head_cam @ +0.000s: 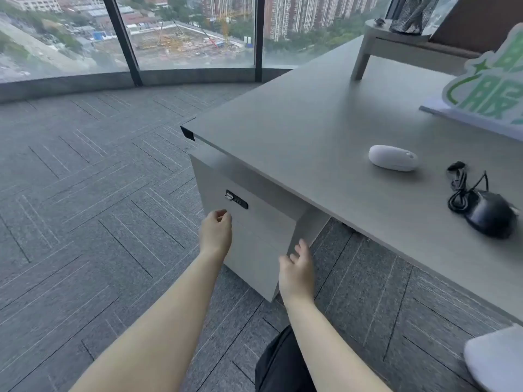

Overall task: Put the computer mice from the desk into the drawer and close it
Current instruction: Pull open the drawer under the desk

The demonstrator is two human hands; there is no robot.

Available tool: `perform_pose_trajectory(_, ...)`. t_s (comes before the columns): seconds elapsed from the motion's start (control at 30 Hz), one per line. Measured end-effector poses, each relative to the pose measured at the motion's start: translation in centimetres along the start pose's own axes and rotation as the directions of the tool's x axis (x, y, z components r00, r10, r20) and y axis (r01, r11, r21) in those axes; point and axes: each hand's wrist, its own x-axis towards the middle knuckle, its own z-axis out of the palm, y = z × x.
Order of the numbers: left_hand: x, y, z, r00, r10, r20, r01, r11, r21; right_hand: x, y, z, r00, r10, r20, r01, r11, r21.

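Note:
A white mouse point(393, 157) lies on the grey desk point(297, 131) near its right side. To its right sits a black wired mouse point(489, 216) with its cable bundled beside it. Under the desk's corner stands a grey drawer cabinet point(263, 239) with a dark combination lock point(236, 200) at the top of its closed front. My left hand point(215, 232) is at the cabinet front just below the lock, fingers curled, holding nothing. My right hand point(297, 271) hovers by the cabinet's right front edge with fingers apart and empty.
A green and white sign point(492, 89) stands at the desk's right. A grey monitor riser point(368, 49) sits at the desk's far end. A white chair edge point(495, 360) shows bottom right. Grey carpet point(85, 222) runs to floor-length windows on the left.

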Motion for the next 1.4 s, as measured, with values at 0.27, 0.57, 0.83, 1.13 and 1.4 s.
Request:
perform_pose_trajectory(0.27,5.3,1.2,3.2,0.953,-0.295,0.075,0.299,0.862,-0.410,3.2,-0.8,1.1,0.999,0.039,-0.038,-0.038,0.999,0.028)
perform_pose_trajectory(0.57,7.5,1.4,4.3,0.938,-0.343,0.049,0.332,0.849,-0.412,4.0,-0.9,0.8,0.989,0.014,-0.145,-0.020,0.999,-0.035)
perform_pose_trajectory(0.83,5.7,0.2,2.2,0.934,-0.357,-0.032,0.314,0.858,-0.407,1.8,-0.4,0.7,0.992,-0.020,-0.124,-0.007,0.978,-0.210)
perform_pose_trajectory(1.13,0.6,-4.1,-5.6,0.939,-0.341,-0.051,0.286,0.852,-0.438,-3.7,0.6,-0.2,0.963,-0.152,0.221,0.235,0.876,-0.421)
perform_pose_trajectory(1.4,-4.5,-8.1,-13.3,0.924,-0.358,-0.135,0.263,0.850,-0.456,-9.5,1.7,2.0,0.846,-0.109,0.523,0.371,0.823,-0.429)
